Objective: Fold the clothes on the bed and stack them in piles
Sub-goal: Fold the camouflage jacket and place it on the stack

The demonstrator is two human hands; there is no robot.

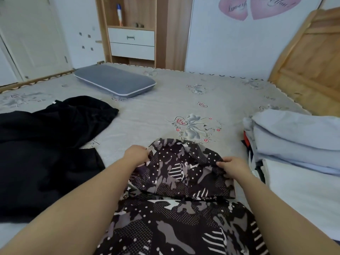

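A dark patterned garment (184,181) with grey shapes, white dots and stripes lies in front of me on the bed (165,111). My left hand (137,154) grips its upper left edge. My right hand (233,168) pinches its upper right edge. The far part of the garment is bunched up between both hands. Black clothes (42,148) lie spread out on the left. A pile of folded light blue and white clothes (298,144) stands on the right.
A grey pillow (114,80) lies at the far side of the bed. A wooden headboard (309,57) rises at the right. A wardrobe with white drawers (131,43) and a white door (31,37) stand behind the bed.
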